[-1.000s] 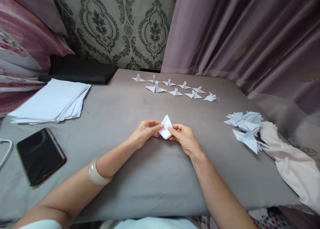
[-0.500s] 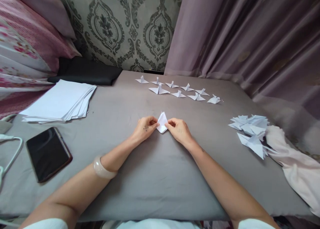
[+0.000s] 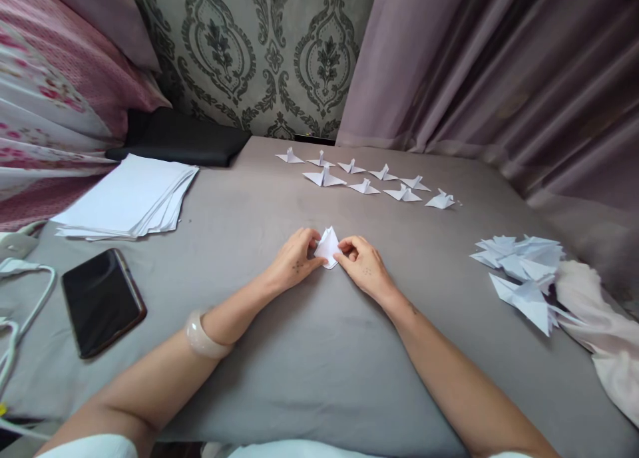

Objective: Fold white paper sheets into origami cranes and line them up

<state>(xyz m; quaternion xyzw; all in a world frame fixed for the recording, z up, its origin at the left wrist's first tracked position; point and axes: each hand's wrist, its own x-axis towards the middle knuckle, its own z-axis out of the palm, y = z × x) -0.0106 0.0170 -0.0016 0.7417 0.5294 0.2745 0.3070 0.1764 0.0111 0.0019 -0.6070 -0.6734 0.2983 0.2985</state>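
A small folded white paper [image 3: 327, 246], kite-like in outline with a split upper point, is between my two hands just above or on the grey cloth. My left hand [image 3: 298, 255] has its thumb at the paper's lower left edge and its index finger at the upper left. My right hand [image 3: 365, 263] pinches the right edge between thumb and bent fingers. Beyond them, several folded paper cranes [image 3: 325, 176] stand in two rows on the cloth.
At the left lie a stack of white paper sheets [image 3: 122, 195], a dark phone [image 3: 103, 303] and a white cable [image 3: 44, 301]. A heap of flat folded paper pieces [image 3: 524, 261] lies at the right, beside a pale cloth [image 3: 582, 298]. A black folded item [image 3: 184, 137] rests at the back left.
My left fingers have spread along the paper's left side, the thumb moving lower. The right hand still grips the right edge. The whole view has shifted slightly.
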